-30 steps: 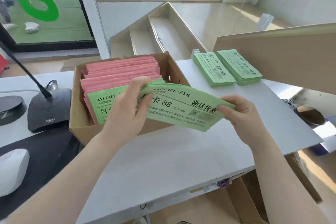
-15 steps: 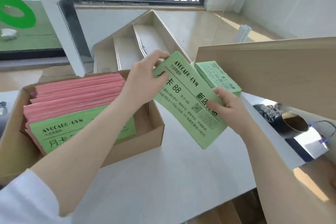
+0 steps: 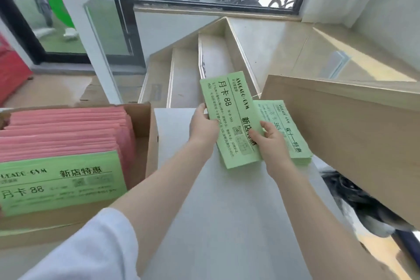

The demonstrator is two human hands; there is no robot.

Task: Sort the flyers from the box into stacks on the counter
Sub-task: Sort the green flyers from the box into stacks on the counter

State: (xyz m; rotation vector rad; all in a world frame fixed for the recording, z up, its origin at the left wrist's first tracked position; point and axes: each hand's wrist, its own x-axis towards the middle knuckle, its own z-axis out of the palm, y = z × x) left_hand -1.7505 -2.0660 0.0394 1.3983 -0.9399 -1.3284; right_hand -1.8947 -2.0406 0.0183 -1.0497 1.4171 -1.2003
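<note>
A thin bundle of long, rectangular green paper flyers [image 3: 234,120], matt and printed in black with "月卡 88", is held at the far end of a smooth pale-grey worktop [image 3: 227,211]. The bundle is tilted, its far end raised and its near end low over the worktop, and its right edge overlaps a flat stack of green flyers [image 3: 288,134] marked "365", which lies squared beside a plain wooden board [image 3: 352,132].

The left hand [image 3: 202,126] is clamped on the bundle's left edge, the thumb on top and the fingers hidden beneath. The right hand [image 3: 269,140] pinches the bundle's near right part, its fingers curled over the printed face. Both forearms are stretched forward and converge on the bundle; a white sleeve [image 3: 91,248] covers the left upper arm.

To the left, an open brown cardboard box [image 3: 150,134] sits on the worktop. It is packed with upright pink flyers [image 3: 68,129], their soft edges showing in layered rows, and one green flyer [image 3: 59,182] stands at the front, facing the camera.
</note>
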